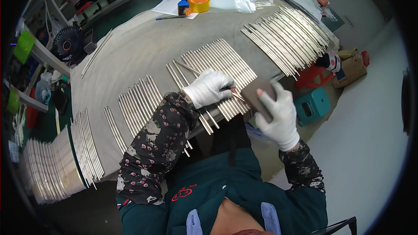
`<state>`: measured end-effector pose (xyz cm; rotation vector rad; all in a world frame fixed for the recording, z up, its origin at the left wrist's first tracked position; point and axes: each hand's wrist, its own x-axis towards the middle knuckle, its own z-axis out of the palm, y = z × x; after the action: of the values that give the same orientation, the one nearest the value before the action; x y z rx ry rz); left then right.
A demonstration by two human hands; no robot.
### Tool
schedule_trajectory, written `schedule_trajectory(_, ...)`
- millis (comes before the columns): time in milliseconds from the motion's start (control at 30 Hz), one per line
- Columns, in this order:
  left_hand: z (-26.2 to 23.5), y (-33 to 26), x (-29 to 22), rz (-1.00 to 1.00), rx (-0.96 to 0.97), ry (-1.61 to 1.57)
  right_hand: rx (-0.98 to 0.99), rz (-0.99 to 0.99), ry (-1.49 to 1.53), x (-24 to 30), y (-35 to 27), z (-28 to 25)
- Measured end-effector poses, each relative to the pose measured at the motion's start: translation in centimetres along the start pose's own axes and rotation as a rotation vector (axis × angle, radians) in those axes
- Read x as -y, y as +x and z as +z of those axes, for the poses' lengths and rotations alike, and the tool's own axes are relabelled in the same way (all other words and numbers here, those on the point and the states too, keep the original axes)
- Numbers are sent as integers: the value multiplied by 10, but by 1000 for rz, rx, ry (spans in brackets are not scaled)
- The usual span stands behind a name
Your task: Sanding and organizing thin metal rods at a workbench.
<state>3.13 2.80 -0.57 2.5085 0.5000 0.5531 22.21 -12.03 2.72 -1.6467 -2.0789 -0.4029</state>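
Note:
My left hand (pixel 209 88), in a white glove with a bare fingertip, is closed around a thin metal rod (pixel 186 67) that lies slantwise over a row of similar rods (pixel 224 58). In my right hand (pixel 278 117), gloved the same way, is a flat grey-brown block (pixel 257 93) that looks like a sanding sponge. The block is at the rod's right end; whether they touch I cannot tell. The right glove is slightly blurred. Under and beside my left wrist, a few rods (pixel 207 122) stick out past the table's near edge.
More metal rods lie in groups on the grey table (pixel 143 39), including a large bundle (pixel 291 39) at right and a wrapped stack (pixel 50 169) at far left. Yellow tape (pixel 199 3) and a pen (pixel 172 17) lie at the back. A teal stool (pixel 312 105) stands to the right.

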Motion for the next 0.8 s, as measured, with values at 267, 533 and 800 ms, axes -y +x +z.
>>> schedule_trajectory(267, 0, -1, -6, -54, 44, 30, 30, -66, 76, 6, 2, -3)
schedule_trajectory(533, -1, 0, -9, -65, 43, 41, -15, -116, 101, 7, 1, 0)
schedule_trajectory(800, 1, -1, -4, -22, 11, 32, 26, -135, 115, 6, 3, -7)
